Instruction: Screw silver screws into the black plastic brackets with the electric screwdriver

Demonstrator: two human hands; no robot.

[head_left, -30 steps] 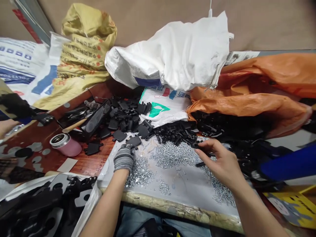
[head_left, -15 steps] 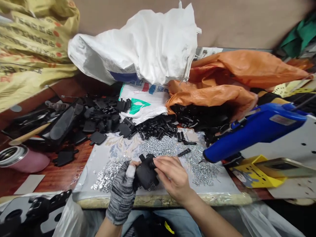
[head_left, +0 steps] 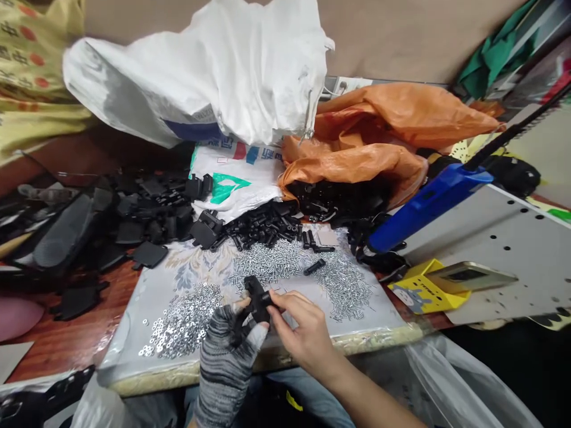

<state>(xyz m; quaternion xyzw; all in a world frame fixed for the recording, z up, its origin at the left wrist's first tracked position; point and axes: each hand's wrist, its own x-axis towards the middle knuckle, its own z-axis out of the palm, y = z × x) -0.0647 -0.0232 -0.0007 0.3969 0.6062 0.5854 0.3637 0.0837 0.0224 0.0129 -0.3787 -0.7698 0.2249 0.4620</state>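
Above the mat [head_left: 379, 312], the left hand [head_left: 229, 351] curls around a black part [head_left: 256, 302].

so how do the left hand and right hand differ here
The left hand wears a grey striped glove; the right hand is bare. The left hand holds the black part from its left; the right hand pinches at its right. Both touch it.

The black part [head_left: 257, 298] looks like matt plastic, the striped glove [head_left: 224, 375] like rough knitted cloth. Washers [head_left: 185, 324] and screws [head_left: 348, 291] gleam as bare metal, while the reddish tabletop [head_left: 78, 336] resembles glossy, smooth wood.
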